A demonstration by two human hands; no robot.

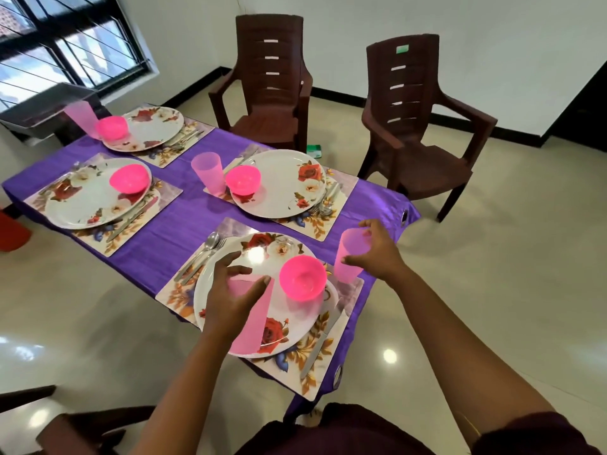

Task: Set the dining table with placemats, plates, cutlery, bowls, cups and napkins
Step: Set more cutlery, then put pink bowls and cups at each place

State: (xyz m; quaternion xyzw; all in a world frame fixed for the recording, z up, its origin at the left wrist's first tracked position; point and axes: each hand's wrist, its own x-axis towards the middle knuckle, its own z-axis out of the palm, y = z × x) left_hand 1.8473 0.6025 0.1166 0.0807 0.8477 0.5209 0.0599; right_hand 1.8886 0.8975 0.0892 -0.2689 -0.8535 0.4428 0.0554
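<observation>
The left hand (pixel 235 290) grips a pink cup (pixel 251 318) over the near plate (pixel 295 326). The right hand (pixel 377 254) clasps another cup (pixel 349 257) beside the bowl (pixel 303 282), at the placemat's (pixel 315 366) corner. No writing is legible.

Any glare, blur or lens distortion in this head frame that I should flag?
Head view: a glare spot on the near plate and light reflections on the glossy floor; wide-angle bending tilts the chairs and window; the far cup looks soft; both hands sharp.
</observation>
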